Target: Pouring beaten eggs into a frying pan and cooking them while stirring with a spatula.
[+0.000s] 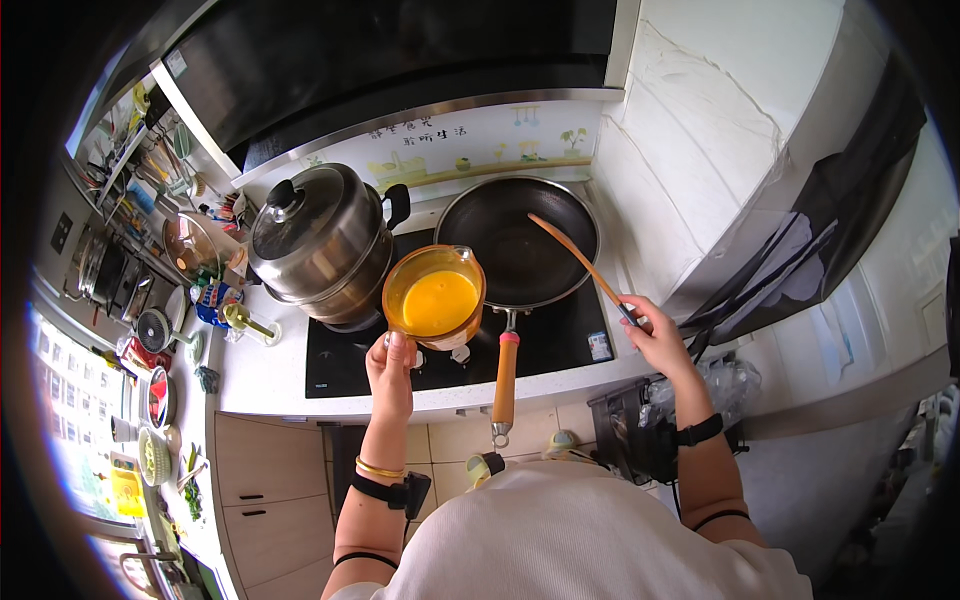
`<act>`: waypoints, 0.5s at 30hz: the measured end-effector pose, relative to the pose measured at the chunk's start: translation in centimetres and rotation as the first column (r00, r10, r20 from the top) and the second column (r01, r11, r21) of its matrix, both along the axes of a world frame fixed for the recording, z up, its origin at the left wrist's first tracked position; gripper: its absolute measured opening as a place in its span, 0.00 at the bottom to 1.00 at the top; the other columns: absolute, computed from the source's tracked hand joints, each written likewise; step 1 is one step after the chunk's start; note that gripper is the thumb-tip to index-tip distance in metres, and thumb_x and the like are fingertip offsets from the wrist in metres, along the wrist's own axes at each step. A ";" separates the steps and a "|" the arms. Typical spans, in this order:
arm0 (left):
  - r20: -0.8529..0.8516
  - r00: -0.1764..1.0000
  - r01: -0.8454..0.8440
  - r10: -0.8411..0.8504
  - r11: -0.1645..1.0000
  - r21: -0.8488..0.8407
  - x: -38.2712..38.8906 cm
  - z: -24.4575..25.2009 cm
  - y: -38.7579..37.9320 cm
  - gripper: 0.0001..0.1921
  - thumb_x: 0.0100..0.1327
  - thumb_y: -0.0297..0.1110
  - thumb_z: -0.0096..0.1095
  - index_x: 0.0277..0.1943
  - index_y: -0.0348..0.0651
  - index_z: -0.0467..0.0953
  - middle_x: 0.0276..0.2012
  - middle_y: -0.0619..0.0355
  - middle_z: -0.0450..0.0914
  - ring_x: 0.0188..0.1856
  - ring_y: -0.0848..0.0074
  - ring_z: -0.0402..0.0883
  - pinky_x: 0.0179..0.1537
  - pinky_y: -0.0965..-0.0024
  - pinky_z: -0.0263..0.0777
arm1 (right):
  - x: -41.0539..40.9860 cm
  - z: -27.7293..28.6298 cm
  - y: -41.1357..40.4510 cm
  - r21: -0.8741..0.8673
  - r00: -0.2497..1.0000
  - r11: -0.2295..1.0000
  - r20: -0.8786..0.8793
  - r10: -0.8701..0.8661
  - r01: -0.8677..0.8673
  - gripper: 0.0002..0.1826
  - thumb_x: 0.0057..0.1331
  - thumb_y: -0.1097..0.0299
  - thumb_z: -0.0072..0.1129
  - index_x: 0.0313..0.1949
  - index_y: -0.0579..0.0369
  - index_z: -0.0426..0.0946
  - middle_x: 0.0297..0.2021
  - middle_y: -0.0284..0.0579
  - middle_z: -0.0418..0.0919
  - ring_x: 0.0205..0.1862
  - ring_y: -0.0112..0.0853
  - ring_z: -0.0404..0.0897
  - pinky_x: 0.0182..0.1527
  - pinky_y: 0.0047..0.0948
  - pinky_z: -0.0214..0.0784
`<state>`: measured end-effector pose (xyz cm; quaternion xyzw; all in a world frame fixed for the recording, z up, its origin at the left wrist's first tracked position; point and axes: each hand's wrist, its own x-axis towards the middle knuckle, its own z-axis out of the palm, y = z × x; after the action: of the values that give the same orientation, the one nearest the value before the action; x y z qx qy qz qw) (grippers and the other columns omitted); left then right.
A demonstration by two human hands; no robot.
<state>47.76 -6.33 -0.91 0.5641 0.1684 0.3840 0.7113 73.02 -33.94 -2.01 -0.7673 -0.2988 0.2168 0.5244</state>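
Observation:
My left hand (392,367) holds an amber glass measuring jug (433,296) by its handle, over the black cooktop (559,337). Yellow liquid that looks like beaten egg (441,303) lies in the jug. My right hand (654,334) grips a slim wooden utensil (574,250), its far tip above the inside of the dark frying pan (517,240). The pan rests on the right part of the cooktop, its orange-brown handle (505,379) pointing towards me. No food is visible in the pan.
A lidded steel steamer pot (322,240) stands on the left burner. Further left, the counter (262,371) bears a glass lid (191,244), a blue package (217,300), a small fan (154,331) and a green basket (155,456). The range hood (420,60) hangs above; a marble-patterned wall (675,150) stands right.

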 end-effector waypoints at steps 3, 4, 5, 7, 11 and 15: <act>-0.019 0.999 -0.037 0.037 0.999 0.019 -0.8 -0.2 0.4 0.20 0.68 0.44 0.54 0.22 0.46 0.61 0.19 0.68 0.60 0.24 0.85 0.54 0.28 0.79 0.50 | 0.2 1.8 0.1 -0.037 1.000 0.999 0.018 -0.006 0.006 0.21 0.62 0.80 0.52 0.54 0.50 0.71 0.31 0.39 0.74 0.27 0.21 0.73 0.30 0.22 0.67; -0.029 0.998 -0.058 0.059 0.998 0.021 -1.0 -0.2 0.4 0.20 0.68 0.44 0.53 0.21 0.47 0.61 0.18 0.68 0.59 0.23 0.85 0.54 0.27 0.79 0.49 | 0.5 2.4 0.2 -0.112 0.997 0.994 0.079 0.019 -0.010 0.20 0.62 0.79 0.52 0.54 0.50 0.71 0.32 0.42 0.76 0.29 0.25 0.75 0.32 0.24 0.68; -0.023 0.997 -0.074 0.074 0.997 0.010 -1.2 0.0 0.4 0.20 0.68 0.43 0.53 0.21 0.47 0.61 0.18 0.68 0.59 0.23 0.85 0.53 0.26 0.79 0.49 | 0.9 2.8 0.5 -0.188 0.989 0.982 0.138 0.049 -0.022 0.20 0.62 0.78 0.53 0.54 0.50 0.71 0.33 0.46 0.77 0.30 0.28 0.77 0.34 0.27 0.70; -0.027 0.996 -0.083 0.084 0.996 0.010 -1.8 -0.1 0.5 0.20 0.68 0.43 0.54 0.21 0.47 0.60 0.18 0.68 0.59 0.22 0.85 0.53 0.26 0.79 0.49 | 2.2 2.9 0.3 -0.181 0.951 0.983 0.301 0.075 -0.020 0.20 0.61 0.77 0.54 0.54 0.50 0.71 0.36 0.51 0.78 0.36 0.38 0.79 0.40 0.32 0.70; -0.028 0.993 -0.115 0.115 0.993 0.015 -2.7 -0.1 0.4 0.21 0.68 0.43 0.54 0.21 0.47 0.60 0.18 0.68 0.59 0.22 0.85 0.54 0.26 0.79 0.49 | 3.0 4.7 0.6 -0.189 0.895 0.982 0.435 0.094 -0.012 0.20 0.61 0.80 0.52 0.53 0.53 0.69 0.30 0.43 0.73 0.30 0.27 0.72 0.37 0.27 0.67; -0.048 0.992 -0.117 0.117 0.993 0.009 -3.4 -0.3 0.4 0.21 0.69 0.43 0.52 0.21 0.47 0.59 0.18 0.68 0.60 0.23 0.85 0.55 0.27 0.78 0.49 | 3.4 4.8 0.3 -0.134 0.916 0.991 0.399 0.039 0.016 0.20 0.60 0.80 0.54 0.52 0.51 0.69 0.27 0.40 0.71 0.27 0.26 0.70 0.33 0.26 0.65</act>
<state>44.37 -5.96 -1.19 0.5648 0.2171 0.4118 0.6814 76.37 -33.64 2.80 -0.8271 -0.3890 0.0779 0.3981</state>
